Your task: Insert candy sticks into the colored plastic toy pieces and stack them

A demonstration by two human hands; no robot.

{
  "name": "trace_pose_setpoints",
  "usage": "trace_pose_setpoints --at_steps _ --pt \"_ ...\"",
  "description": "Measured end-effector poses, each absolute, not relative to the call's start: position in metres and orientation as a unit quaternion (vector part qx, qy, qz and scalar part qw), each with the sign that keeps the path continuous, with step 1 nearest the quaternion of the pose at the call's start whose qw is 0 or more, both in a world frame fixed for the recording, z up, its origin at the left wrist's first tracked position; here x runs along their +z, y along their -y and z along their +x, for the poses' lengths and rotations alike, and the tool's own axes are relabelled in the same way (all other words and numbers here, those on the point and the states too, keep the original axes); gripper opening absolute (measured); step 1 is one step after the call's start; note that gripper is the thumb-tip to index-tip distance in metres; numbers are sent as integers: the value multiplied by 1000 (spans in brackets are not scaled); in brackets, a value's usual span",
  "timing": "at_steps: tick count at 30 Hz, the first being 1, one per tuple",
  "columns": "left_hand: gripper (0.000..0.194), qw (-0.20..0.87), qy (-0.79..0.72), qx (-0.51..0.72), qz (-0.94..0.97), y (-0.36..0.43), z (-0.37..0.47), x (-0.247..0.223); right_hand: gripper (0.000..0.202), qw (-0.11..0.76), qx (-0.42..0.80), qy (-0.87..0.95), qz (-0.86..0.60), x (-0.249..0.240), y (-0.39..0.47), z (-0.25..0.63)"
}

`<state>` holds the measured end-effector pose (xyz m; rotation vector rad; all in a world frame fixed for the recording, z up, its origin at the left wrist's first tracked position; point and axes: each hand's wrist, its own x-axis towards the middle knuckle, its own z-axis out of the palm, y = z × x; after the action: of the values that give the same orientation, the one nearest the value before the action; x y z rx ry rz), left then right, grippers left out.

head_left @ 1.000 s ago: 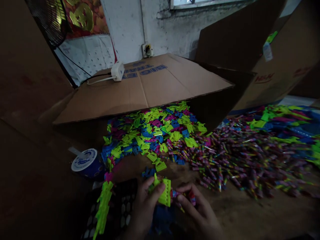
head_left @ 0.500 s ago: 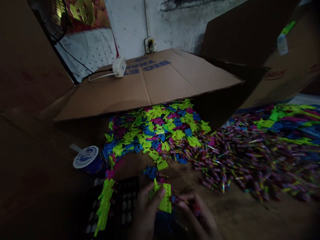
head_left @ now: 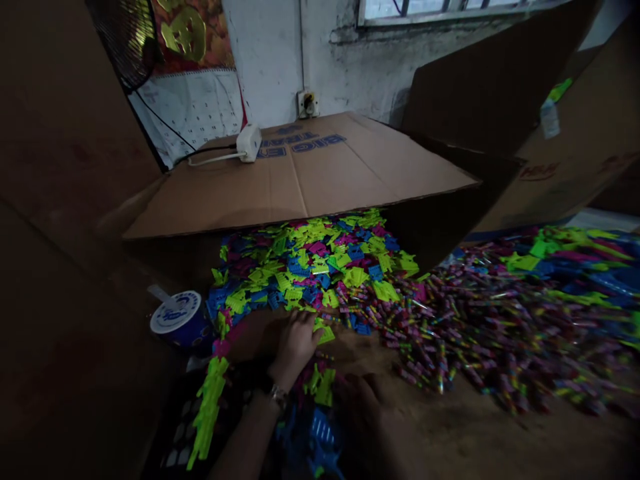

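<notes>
- Head view, left arm: forearm (head_left: 255, 430) rises from the lower edge, slanting up and to the right; a metallic band (head_left: 279, 396) circles the wrist.
- Left hand (head_left: 299, 341) stretched forward, back of the hand uppermost, at the near edge of the pile of flat plastic pieces (head_left: 300, 263), which are lime, blue and magenta.
- Left fingers bent down and forward into that edge; tips partly lost against the pieces, so cannot tell whether they grip one. Thumb side faces right, close by a loose lime piece (head_left: 326, 332).
- Right hand (head_left: 369, 403) low and nearer the body, dark and blurred, right of the left wrist. Cannot tell whether its fingers are open or closed, or on anything.
- Another lime piece (head_left: 325, 387) sits between the two hands, just left of the right one; blue pieces (head_left: 324, 430) below it, nearer the body.
- Heap of small wrapped sticks (head_left: 475, 327) spreads over the brown tabletop (head_left: 465, 433), right of the flat pieces and well apart from the left hand.
- Left of the left forearm: long lime strip (head_left: 207, 413) lying over a dark crate (head_left: 177, 433); lidded blue tub (head_left: 187, 330) beyond.
- Cardboard flap (head_left: 310, 180) overhangs the far part of the pile.
</notes>
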<state>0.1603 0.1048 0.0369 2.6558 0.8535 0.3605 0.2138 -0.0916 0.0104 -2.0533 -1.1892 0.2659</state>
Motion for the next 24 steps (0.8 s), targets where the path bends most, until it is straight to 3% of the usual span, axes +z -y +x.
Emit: trace_pose_setpoints --at_steps 3,7,13,18,21,24 --pt "34 151 -271 116 944 -109 172 27 29 349 55 465 -812 6 105 222" --pt "39 157 -263 118 945 -108 167 22 33 405 59 448 -795 1 119 228" --pt "39 335 -272 185 883 -109 165 24 34 521 80 370 -765 3 121 221" --pt "27 433 -302 234 816 -99 162 24 33 607 133 287 -729 38 115 215" --pt "30 483 -325 298 757 -87 152 40 30 626 176 277 -708 65 105 212" --pt "33 630 -318 373 603 -65 129 76 31 619 192 303 -699 91 89 204"
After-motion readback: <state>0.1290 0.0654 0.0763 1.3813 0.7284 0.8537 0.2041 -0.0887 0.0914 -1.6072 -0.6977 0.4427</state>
